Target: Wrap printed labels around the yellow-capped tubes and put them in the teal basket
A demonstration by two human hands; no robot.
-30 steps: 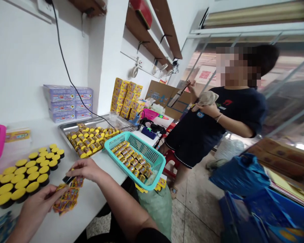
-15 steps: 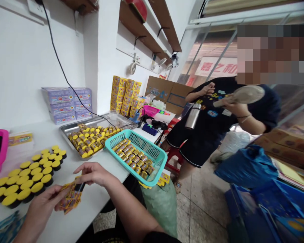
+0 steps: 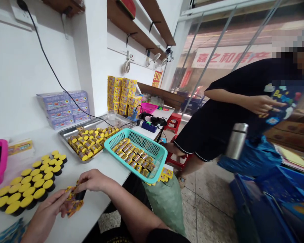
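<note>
My left hand (image 3: 49, 207) is closed on a bunch of yellow-orange printed labels (image 3: 75, 208) above the white table. Close beside it, my right hand (image 3: 95, 181) pinches a small black jar (image 3: 80, 194) at the labels' edge; its fingers partly hide the jar. To the left stand rows of yellow-lidded black jars (image 3: 36, 183) without labels. Beyond my hands, labelled jars (image 3: 87, 143) lie in a metal tray (image 3: 64, 134). More labelled jars (image 3: 134, 156) lie in a turquoise basket (image 3: 160, 170) to the right.
A pink basket (image 3: 3, 162) stands at the left edge. Purple boxes (image 3: 59, 109) and yellow boxes (image 3: 121, 94) are stacked along the wall. A black cable (image 3: 57, 79) hangs down to the table. At right, a person (image 3: 233, 91) leans near a steel flask (image 3: 236, 141) and blue bins (image 3: 248, 195).
My view has shifted slightly. My right hand has brought the black jar lower, closer against the labels. The other person has moved right and leaned over; the handheld fan no longer shows.
</note>
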